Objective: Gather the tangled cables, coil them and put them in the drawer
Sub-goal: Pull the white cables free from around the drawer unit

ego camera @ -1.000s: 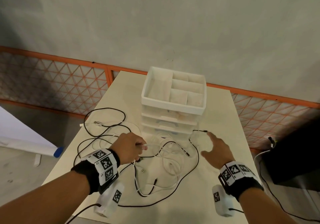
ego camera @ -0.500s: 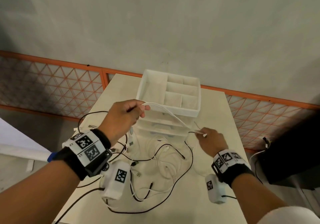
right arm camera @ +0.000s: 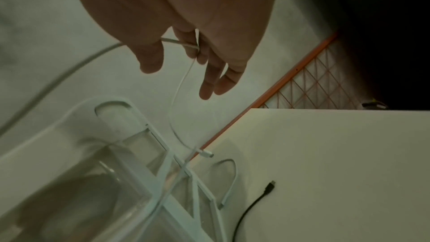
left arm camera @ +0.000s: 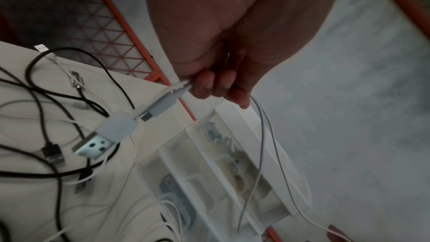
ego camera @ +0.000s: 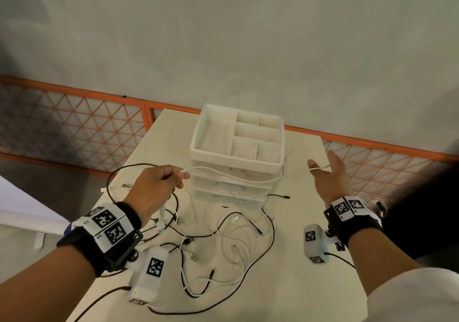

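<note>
A bare indoor workspace, more like a test room or workshop than a home: a plain grey plaster wall [ego camera: 248, 35], orange-framed mesh panels [ego camera: 74, 127] along its foot, and one cream table [ego camera: 298, 292] holding a white plastic drawer unit [ego camera: 236, 159] and loose charging cables [ego camera: 231, 242].

Pale table [ego camera: 310, 284] bears drawer unit [ego camera: 236, 158] and tangled cables [ego camera: 272, 232].
</note>
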Available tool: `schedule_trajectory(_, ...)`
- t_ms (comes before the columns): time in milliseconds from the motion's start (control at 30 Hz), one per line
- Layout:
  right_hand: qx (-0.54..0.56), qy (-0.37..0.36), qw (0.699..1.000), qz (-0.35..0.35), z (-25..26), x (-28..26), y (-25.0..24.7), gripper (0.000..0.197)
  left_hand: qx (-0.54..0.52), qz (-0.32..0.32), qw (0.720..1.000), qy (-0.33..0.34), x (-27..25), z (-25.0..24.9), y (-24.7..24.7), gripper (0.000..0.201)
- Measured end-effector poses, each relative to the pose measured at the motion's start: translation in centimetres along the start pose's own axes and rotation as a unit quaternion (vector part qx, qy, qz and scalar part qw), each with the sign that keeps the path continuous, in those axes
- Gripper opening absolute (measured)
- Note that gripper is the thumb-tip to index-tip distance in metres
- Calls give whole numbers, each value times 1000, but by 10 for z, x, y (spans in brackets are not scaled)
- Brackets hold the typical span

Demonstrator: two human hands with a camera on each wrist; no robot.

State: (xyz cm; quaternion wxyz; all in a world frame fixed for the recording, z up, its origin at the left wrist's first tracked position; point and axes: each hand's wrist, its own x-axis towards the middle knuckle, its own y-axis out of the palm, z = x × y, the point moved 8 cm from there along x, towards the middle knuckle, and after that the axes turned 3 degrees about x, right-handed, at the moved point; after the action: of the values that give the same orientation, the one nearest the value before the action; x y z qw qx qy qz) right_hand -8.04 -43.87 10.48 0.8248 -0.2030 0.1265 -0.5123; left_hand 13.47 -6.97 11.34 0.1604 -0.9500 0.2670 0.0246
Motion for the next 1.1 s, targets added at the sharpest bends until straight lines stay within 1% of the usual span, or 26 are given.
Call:
schedule_trajectory(67, -39, -44, 998, 4, 3, -5, 2, 81, 6, 0, 1000, -8, -2, 5, 2, 23)
schedule_trajectory(100, -48, -48, 998, 16, -1, -6, 7, 84, 7, 4, 1000, -14, -3, 7, 4, 23)
schedule_trajectory(167, -96, -18, 993, 62, -19, -15, 20, 88, 19, 25, 999, -26, -5, 10, 11, 22)
schedule_trajectory(200, -138, 13, 985, 102, -32, -21, 30, 90, 35, 42, 998, -29, -7, 11, 17, 20)
schedule_trajectory(233, -187, 46, 969, 155, -48, -28, 40, 91, 57, 57, 996, -29, -9, 12, 22, 19)
schedule_trajectory(300, -285, 97, 920, 250, -71, -47, 57, 89, 103, 74, 992, -21, -13, 11, 31, 18)
schedule_trajectory(333, -321, 101, 903, 266, -71, -55, 61, 86, 121, 75, 990, -13, -13, 10, 34, 19)
schedule_trajectory(367, -334, 88, 902, 260, -64, -61, 65, 83, 136, 76, 988, -5, -14, 8, 37, 21)
schedule_trajectory(400, -321, 56, 914, 241, -50, -66, 68, 77, 153, 77, 985, 7, -16, 6, 41, 21)
schedule_trajectory(433, -270, 18, 935, 231, -34, -71, 74, 71, 170, 81, 982, 22, -17, 1, 44, 21)
schedule_trajectory(467, -199, -15, 946, 255, -15, -84, 83, 67, 184, 88, 978, 39, -19, -4, 49, 21)
schedule_trajectory(500, -144, -42, 938, 312, 3, -102, 96, 64, 191, 100, 975, 58, -22, -11, 55, 24)
schedule_trajectory(533, -117, -48, 918, 376, 12, -122, 111, 59, 192, 113, 972, 78, -25, -19, 61, 27)
schedule_trajectory(567, -114, -45, 899, 421, 13, -137, 124, 48, 183, 119, 971, 99, -29, -26, 66, 29)
schedule_trajectory(600, -130, -43, 888, 438, 12, -147, 133, 29, 166, 118, 972, 119, -31, -34, 67, 29)
schedule_trajectory(633, -153, -35, 890, 428, 6, -147, 136, 15, 138, 115, 975, 131, -34, -40, 67, 25)
schedule_trajectory(667, -176, -21, 903, 392, -3, -139, 132, 16, 114, 115, 978, 133, -35, -42, 65, 22)
schedule_trajectory(700, -192, -10, 924, 332, -12, -126, 123, 19, 107, 123, 978, 129, -36, -40, 62, 22)
schedule_trajectory(767, -183, -28, 966, 182, -16, -99, 95, 12, 189, 177, 960, 104, -38, -23, 64, 29)
schedule_trajectory(800, -154, -41, 976, 151, -15, -94, 87, 9, 254, 215, 939, 86, -40, -9, 68, 31)
schedule_trajectory(833, -128, -41, 978, 159, -17, -95, 88, 25, 307, 238, 919, 66, -41, 6, 70, 30)
schedule_trajectory(867, -108, -40, 975, 190, -18, -100, 95, 44, 336, 239, 910, 46, -42, 20, 69, 29)
schedule_trajectory(900, -103, -41, 970, 218, -20, -110, 104, 57, 342, 225, 912, 23, -42, 31, 67, 30)
schedule_trajectory(933, -99, -43, 967, 231, -24, -119, 112, 62, 327, 203, 923, -3, -40, 42, 64, 30)
schedule_trajectory(1033, -109, -64, 971, 201, -41, -137, 123, 44, 240, 141, 957, -79, -39, 60, 54, 31)
schedule_trajectory(1100, -217, -67, 947, 228, -55, -147, 135, 27, 207, 128, 965, -100, -37, 63, 50, 30)
